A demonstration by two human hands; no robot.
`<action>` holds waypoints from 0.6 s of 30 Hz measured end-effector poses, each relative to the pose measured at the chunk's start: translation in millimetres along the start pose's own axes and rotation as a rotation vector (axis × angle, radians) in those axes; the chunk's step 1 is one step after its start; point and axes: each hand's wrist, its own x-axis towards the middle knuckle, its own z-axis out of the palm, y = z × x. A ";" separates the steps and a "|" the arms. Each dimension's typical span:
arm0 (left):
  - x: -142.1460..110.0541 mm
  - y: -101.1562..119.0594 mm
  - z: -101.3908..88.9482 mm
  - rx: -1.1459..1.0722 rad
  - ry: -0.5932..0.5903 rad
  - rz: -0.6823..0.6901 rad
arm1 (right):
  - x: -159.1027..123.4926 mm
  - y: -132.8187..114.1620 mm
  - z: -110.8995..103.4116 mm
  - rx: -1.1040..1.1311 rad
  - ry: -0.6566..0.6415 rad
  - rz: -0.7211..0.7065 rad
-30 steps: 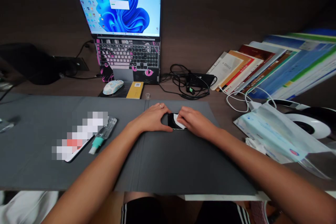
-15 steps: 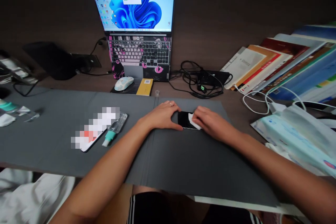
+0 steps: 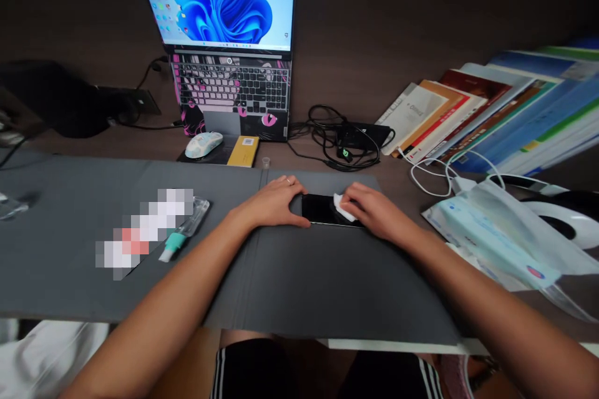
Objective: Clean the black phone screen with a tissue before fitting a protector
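Note:
A black phone (image 3: 321, 209) lies flat on the grey mat (image 3: 290, 280) in the middle of the desk. My left hand (image 3: 271, 202) grips the phone's left end, thumb under and fingers curled over its edge. My right hand (image 3: 374, 213) presses a small white wipe (image 3: 341, 208) onto the phone's right half, fingers closed on the wipe.
A laptop (image 3: 229, 43) stands open at the back, with a mouse (image 3: 202, 144) and a yellow box (image 3: 242, 151) before it. A small spray bottle (image 3: 185, 232) lies left on the mat. Cables (image 3: 337, 140), leaning books (image 3: 491, 115) and a plastic packet (image 3: 491, 234) crowd the right.
My right hand has slid the wipe rightwards along the phone, so more of the dark screen shows. The left hand keeps its grip. The camera has shifted slightly.

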 end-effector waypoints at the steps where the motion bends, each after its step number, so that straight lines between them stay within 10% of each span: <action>1: 0.4 -0.1 0.3 -0.003 -0.004 -0.001 | -5.3 5.1 -3.5 -0.001 0.011 0.013; 12: -4.0 -1.3 6.3 -0.130 0.016 -0.070 | 61.3 -32.1 27.5 0.008 -0.005 -0.097; 18: -3.1 1.4 3.1 -0.083 -0.006 -0.035 | 13.1 -0.7 4.9 -0.003 0.019 -0.050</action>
